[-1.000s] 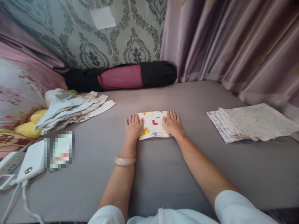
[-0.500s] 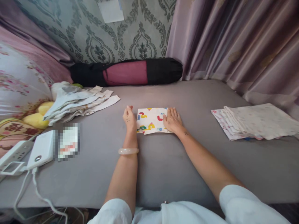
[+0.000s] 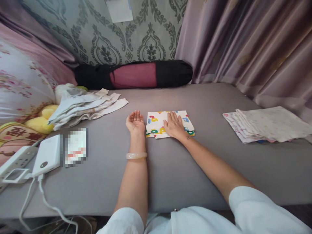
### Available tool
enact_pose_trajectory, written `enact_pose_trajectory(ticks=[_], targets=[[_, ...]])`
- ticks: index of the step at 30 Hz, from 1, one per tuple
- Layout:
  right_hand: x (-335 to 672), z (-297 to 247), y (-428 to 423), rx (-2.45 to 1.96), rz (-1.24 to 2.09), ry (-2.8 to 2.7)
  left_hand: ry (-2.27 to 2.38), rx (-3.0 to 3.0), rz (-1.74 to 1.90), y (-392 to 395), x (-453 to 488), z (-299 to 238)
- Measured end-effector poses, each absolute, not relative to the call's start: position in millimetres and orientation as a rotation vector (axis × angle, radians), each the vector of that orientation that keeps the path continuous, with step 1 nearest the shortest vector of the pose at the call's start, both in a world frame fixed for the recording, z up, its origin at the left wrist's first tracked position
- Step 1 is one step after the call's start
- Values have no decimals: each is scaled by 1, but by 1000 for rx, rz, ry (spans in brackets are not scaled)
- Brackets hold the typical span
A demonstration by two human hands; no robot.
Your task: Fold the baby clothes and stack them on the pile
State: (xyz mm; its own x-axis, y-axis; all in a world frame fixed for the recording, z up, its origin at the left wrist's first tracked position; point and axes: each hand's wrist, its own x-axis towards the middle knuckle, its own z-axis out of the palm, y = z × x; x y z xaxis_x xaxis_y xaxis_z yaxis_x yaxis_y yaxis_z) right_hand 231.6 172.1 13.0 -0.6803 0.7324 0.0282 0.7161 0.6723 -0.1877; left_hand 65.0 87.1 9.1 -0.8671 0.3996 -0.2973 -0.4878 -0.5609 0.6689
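Far left, near the bed's [image 3: 104, 182] front edge, a white power strip [image 3: 18, 162] sits by a white power bank [image 3: 48, 152], with a small item [image 3: 75, 146] (pixelated, so no telling what) just beside. Pale clothes [image 3: 83, 105] fan out behind, toward the far edge, where a black-and-maroon bag [image 3: 134, 75] stretches along the wall. And here's the left hand [image 3: 136, 123], palm up, fingers loosely curled, its grip half-open, just beside the folded patterned cloth [image 3: 154, 124]! That cloth lies mid-bed, well back from the front edge, and the right hand [image 3: 174, 125] rests flat across it, grip wide, fingers extended. Out right, folded cloths [image 3: 275, 123] lie stacked near the bed's right edge.
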Motion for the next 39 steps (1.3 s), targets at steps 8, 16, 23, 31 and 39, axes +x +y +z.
enact_pose_trajectory(ticks=[8, 16, 23, 31, 39], targets=[[222, 21, 175, -1193, 260, -2783, 763, -412, 2450, 86, 71, 24], [212, 8, 174, -1075, 256, -2775, 700, -447, 2439, 85, 72, 27], [202, 17, 170, -1084, 257, -2768, 719, -364, 2466, 86, 69, 20], [184, 4, 156, -1032, 264, -2715, 700, -355, 2494, 84, 68, 19], [179, 9, 151, -1006, 251, -2695, 597, -379, 2490, 85, 66, 19]])
